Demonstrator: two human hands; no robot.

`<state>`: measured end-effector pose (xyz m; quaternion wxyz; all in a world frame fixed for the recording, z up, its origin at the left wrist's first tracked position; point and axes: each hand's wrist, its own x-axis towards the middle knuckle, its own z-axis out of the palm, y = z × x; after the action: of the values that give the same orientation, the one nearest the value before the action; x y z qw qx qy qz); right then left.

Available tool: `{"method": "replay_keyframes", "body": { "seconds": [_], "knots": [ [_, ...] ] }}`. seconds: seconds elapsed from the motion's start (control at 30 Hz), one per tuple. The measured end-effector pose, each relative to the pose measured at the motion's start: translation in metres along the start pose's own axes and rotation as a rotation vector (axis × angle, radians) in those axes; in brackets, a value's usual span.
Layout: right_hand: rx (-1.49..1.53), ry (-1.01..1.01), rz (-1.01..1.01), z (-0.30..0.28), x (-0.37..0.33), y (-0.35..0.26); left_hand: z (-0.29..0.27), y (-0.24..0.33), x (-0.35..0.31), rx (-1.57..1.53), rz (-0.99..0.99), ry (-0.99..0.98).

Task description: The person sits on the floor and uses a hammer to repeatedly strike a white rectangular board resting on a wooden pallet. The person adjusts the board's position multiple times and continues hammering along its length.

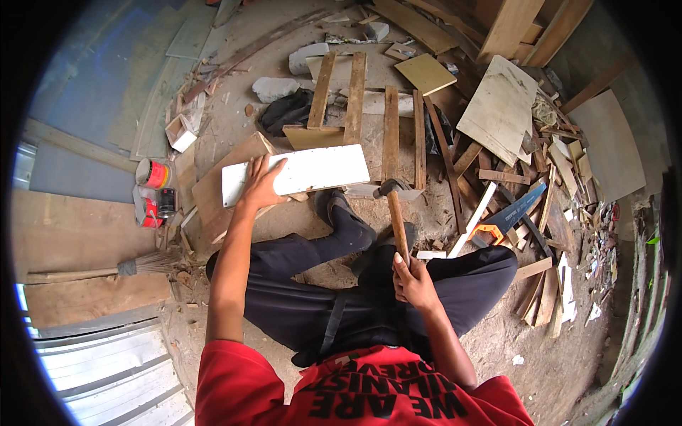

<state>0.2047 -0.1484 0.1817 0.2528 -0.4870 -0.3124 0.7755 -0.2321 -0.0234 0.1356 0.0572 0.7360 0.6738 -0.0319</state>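
the left grip, in the head view, is spread over a white rectangular board, its fingers lying across the board's left part; whether any fingertips hook over the far edge i cannot tell. the right grip is wrapped around the lower part of the wooden handle of a hammer, which points away from the person with its dark head uppermost, near the right end of the white board. the board lies crosswise beyond the person's dark trousers, partly over a brown board; what carries its weight is hard to see. just beyond it, wooden slats run away from the person, joined to a flat panel at their near end, with another slatted piece to the right of them. on the ground to the right lie a handsaw with a blue blade and orange handle, a narrow white strip beside it, and a heap of scrap wood; a large pale sheet leans over the heap. to the left stand a few cans, with a broom nearer the person
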Motion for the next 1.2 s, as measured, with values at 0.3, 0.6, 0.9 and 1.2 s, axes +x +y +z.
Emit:
{"method": "replay_keyframes", "body": {
  "seconds": [0.3,0.6,0.9,1.2],
  "knots": [
    [-0.392,0.158,-0.139,-0.004,0.018,0.008,-0.008,0.081,-0.015,-0.301,0.048,0.259],
    [-0.848,0.352,-0.461,0.001,0.033,0.023,-0.023,0.233,-0.009,-1.330,-0.078,0.468],
    [-1.024,0.399,-0.424,-0.032,0.049,0.052,0.034,0.236,-0.001,-1.231,-0.269,0.389],
    [-0.886,0.398,-0.406,-0.053,0.069,0.071,0.023,0.256,0.002,-0.974,0.002,0.407]
  ]
}}
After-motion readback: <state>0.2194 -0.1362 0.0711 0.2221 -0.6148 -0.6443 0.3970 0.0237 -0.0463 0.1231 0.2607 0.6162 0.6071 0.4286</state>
